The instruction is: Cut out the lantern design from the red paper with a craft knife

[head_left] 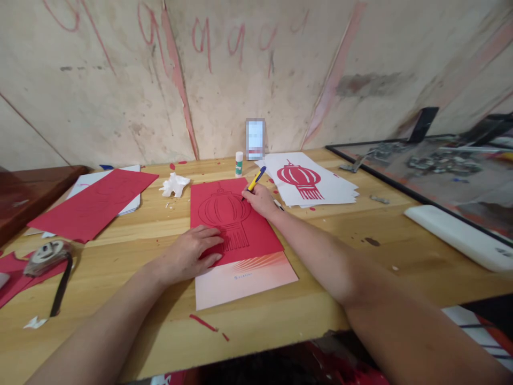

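The right hand (259,200) pinches a yellow pen (255,181) over the red sheet (224,211) beneath it, the left hand (194,250) resting loosely open on that sheet.

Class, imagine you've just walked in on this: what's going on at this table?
A person is working on a red sheet with both hands. The right hand holds a pen, its tip at the right edge of a lantern outline. The left hand rests on the sheet's lower left. A pale booklet sticks out underneath, on the near side. Beyond, to the right, a red lantern lies on white paper.
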`<control>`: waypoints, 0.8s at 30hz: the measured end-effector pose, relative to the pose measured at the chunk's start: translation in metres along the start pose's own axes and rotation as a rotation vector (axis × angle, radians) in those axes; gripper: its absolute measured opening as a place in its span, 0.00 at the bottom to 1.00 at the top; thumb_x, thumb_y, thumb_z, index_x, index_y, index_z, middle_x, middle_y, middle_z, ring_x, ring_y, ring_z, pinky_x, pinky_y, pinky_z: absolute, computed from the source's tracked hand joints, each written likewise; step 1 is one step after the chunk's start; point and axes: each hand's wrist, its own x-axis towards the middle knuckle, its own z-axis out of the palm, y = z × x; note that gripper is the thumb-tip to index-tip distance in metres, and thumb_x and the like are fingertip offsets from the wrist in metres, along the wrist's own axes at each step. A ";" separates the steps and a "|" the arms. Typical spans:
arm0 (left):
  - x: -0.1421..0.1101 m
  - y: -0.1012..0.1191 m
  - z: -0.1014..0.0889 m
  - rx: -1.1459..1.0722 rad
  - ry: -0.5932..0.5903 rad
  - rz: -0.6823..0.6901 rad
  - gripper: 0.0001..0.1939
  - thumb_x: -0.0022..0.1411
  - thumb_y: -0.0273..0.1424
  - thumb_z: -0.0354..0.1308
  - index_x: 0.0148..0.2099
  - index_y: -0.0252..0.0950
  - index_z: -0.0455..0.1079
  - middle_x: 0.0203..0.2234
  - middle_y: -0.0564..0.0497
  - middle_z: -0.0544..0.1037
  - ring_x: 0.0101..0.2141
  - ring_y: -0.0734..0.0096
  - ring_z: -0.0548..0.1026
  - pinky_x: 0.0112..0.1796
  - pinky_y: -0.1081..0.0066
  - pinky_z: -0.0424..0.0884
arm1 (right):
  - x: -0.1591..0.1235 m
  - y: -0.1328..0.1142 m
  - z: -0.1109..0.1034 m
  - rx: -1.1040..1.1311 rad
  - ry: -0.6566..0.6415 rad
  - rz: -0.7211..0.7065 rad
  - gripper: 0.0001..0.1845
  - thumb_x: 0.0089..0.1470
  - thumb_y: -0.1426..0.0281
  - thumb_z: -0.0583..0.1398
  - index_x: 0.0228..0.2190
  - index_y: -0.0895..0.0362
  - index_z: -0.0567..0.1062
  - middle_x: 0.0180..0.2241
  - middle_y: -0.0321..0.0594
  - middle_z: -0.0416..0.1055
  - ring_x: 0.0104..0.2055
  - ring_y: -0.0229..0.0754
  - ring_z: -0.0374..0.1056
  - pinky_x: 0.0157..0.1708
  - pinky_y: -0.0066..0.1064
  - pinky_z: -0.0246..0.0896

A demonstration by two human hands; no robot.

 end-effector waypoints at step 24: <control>-0.001 -0.002 0.003 -0.024 -0.006 -0.012 0.16 0.69 0.35 0.51 0.51 0.35 0.75 0.49 0.40 0.78 0.49 0.57 0.77 0.49 0.57 0.76 | -0.002 -0.006 -0.002 -0.079 -0.003 0.003 0.06 0.47 0.65 0.57 0.25 0.55 0.69 0.23 0.34 0.68 0.28 0.41 0.63 0.31 0.31 0.55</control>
